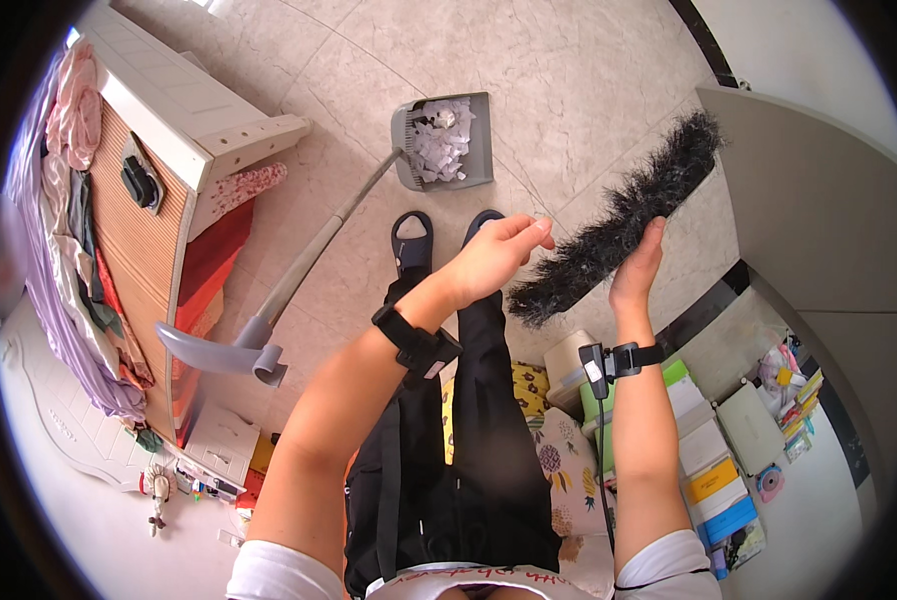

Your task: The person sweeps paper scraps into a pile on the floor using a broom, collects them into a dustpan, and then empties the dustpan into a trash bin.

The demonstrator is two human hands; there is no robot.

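Note:
My right hand (638, 262) holds a broom head (621, 217) with black, fluffy bristles from its lower right side, thumb along its edge. No broom stick shows. My left hand (505, 251), fingers curled, is at the bristles near the head's lower left end; whether it pinches anything is unclear. A grey long-handled dustpan (481, 135) lies on the tiled floor beyond my feet, bearing torn white paper scraps (445, 146). Its grey handle (306, 259) rises to the left, ending in a curved grip and a clip.
On the left stands a bed frame (148, 127) with a striped mat (137, 247) and heaped clothes (73, 247). A grey panel, perhaps a door (816, 202), is at the right. Boxes and books (718, 480) lie lower right, beside a pineapple-print cushion (565, 465). My slippers (412, 240) are below the dustpan.

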